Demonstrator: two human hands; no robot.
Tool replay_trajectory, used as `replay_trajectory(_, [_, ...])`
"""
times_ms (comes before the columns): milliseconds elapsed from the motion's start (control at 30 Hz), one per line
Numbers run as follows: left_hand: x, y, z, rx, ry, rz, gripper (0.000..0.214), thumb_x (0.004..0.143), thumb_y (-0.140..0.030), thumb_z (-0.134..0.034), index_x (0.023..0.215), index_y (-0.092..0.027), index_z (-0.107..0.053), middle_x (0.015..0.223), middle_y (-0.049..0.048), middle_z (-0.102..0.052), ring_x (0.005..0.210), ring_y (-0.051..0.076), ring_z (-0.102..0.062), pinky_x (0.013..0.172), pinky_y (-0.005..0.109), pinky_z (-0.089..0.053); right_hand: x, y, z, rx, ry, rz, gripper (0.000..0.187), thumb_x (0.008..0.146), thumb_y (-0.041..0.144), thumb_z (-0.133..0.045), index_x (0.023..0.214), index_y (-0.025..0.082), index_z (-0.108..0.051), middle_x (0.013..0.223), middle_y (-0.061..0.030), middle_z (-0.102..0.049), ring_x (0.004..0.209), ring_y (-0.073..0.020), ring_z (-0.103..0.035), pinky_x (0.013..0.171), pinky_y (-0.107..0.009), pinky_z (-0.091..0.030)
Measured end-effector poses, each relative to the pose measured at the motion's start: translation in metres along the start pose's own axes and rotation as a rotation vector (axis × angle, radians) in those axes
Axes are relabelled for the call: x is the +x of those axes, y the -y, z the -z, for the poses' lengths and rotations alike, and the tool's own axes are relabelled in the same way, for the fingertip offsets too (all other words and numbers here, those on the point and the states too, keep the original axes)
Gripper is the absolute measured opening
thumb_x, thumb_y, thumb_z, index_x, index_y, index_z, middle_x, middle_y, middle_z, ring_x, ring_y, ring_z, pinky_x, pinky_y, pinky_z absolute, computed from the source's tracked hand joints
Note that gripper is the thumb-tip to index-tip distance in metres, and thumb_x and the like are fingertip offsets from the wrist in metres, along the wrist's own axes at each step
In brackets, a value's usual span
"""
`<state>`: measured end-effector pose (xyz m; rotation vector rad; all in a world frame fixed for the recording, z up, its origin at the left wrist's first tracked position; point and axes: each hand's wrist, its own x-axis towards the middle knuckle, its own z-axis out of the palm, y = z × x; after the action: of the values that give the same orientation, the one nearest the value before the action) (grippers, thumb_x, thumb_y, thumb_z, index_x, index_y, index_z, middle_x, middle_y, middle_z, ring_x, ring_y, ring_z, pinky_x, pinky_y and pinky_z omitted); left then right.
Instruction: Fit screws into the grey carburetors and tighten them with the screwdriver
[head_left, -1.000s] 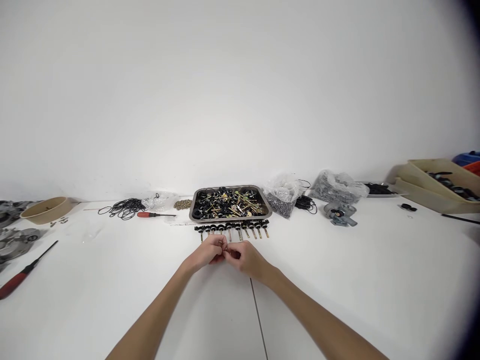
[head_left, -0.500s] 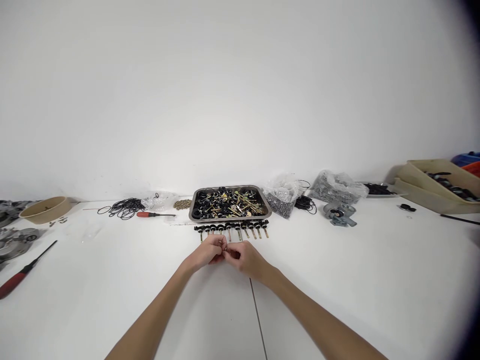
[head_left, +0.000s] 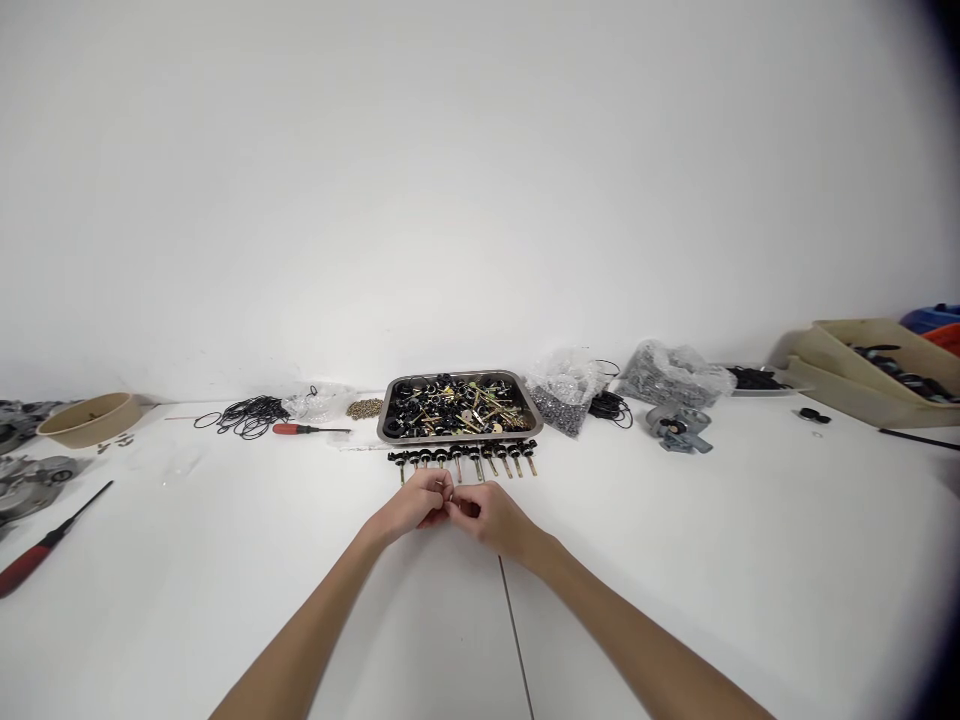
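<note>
My left hand (head_left: 414,504) and my right hand (head_left: 489,518) meet over the white table, fingertips pinched together on a tiny part I cannot make out. Just beyond them lies a row of several black-headed brass pins (head_left: 465,459), side by side. Behind the row stands a metal tray (head_left: 390,412) heaped with black rings and brass parts.
A red-handled screwdriver (head_left: 307,429), black O-rings (head_left: 244,414) and a tan bowl (head_left: 90,419) lie at the left. Another red-handled tool (head_left: 45,546) sits at the far left. Clear bags of small parts (head_left: 570,390), a grey metal part (head_left: 679,428) and beige bins (head_left: 874,370) stand at the right.
</note>
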<state>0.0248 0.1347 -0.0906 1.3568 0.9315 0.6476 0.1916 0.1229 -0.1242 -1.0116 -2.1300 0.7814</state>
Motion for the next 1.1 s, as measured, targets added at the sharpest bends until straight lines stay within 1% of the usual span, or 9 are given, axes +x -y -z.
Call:
replay_trajectory(167, [0.000, 0.000, 0.000, -0.003, 0.001, 0.001, 0.017, 0.046, -0.010, -0.038, 0.062, -0.017, -0.040, 0.050, -0.0048, -0.035, 0.039, 0.006, -0.033, 0.036, 0.019, -0.016, 0.000, 0.002, 0.002, 0.005, 0.012, 0.001, 0.022, 0.082, 0.022, -0.047, 0.062, 0.015, -0.041, 0.053, 0.0048, -0.033, 0.052, -0.0066, -0.028, 0.050, -0.021, -0.022])
replay_trajectory(400, [0.000, 0.000, 0.000, -0.005, 0.003, -0.004, 0.018, 0.045, -0.011, -0.037, 0.062, -0.017, -0.040, 0.051, -0.0051, -0.034, 0.039, 0.006, -0.033, 0.036, 0.019, -0.015, 0.001, 0.001, 0.001, 0.001, -0.001, 0.002, 0.024, 0.082, 0.022, -0.047, 0.060, 0.015, -0.038, 0.052, 0.0046, -0.032, 0.051, -0.0067, -0.027, 0.050, -0.021, -0.022])
replay_trajectory(633, [0.002, 0.003, 0.001, 0.024, 0.004, -0.011, 0.017, 0.046, -0.011, -0.038, 0.062, -0.017, -0.041, 0.048, -0.0046, -0.036, 0.039, 0.007, -0.035, 0.036, 0.019, -0.017, 0.001, 0.000, 0.000, 0.009, -0.007, 0.000, 0.024, 0.082, 0.022, -0.047, 0.060, 0.015, -0.039, 0.052, 0.0043, -0.033, 0.051, -0.0068, -0.027, 0.049, -0.021, -0.022])
replay_trajectory(900, [0.000, 0.003, 0.003, 0.055, 0.019, -0.033, 0.025, 0.050, -0.011, -0.038, 0.072, -0.017, -0.047, 0.045, -0.0042, -0.042, 0.040, 0.008, -0.033, 0.037, 0.019, -0.018, 0.002, -0.005, -0.001, 0.012, -0.018, -0.008, 0.024, 0.081, 0.020, -0.045, 0.059, 0.015, -0.037, 0.053, 0.0044, -0.030, 0.052, -0.0066, -0.026, 0.049, -0.022, -0.021])
replay_trajectory(1033, [-0.001, -0.002, 0.004, 0.046, 0.013, -0.060, 0.025, 0.052, -0.010, -0.038, 0.075, -0.017, -0.048, 0.045, -0.0037, -0.044, 0.040, 0.008, -0.034, 0.037, 0.019, -0.020, 0.003, -0.007, 0.000, 0.031, -0.048, -0.030, 0.028, 0.080, 0.021, -0.046, 0.057, 0.015, -0.032, 0.050, 0.0044, -0.031, 0.051, -0.0065, -0.028, 0.049, -0.022, -0.021])
replay_trajectory(1100, [-0.004, -0.007, 0.004, 0.049, -0.013, -0.104, 0.023, 0.055, -0.010, -0.038, 0.074, -0.016, -0.050, 0.047, -0.0033, -0.045, 0.038, 0.007, -0.035, 0.038, 0.019, -0.021, 0.004, -0.006, 0.000, 0.061, -0.056, -0.059, 0.028, 0.080, 0.022, -0.046, 0.055, 0.015, -0.034, 0.049, 0.0043, -0.034, 0.049, -0.0066, -0.030, 0.048, -0.021, -0.022])
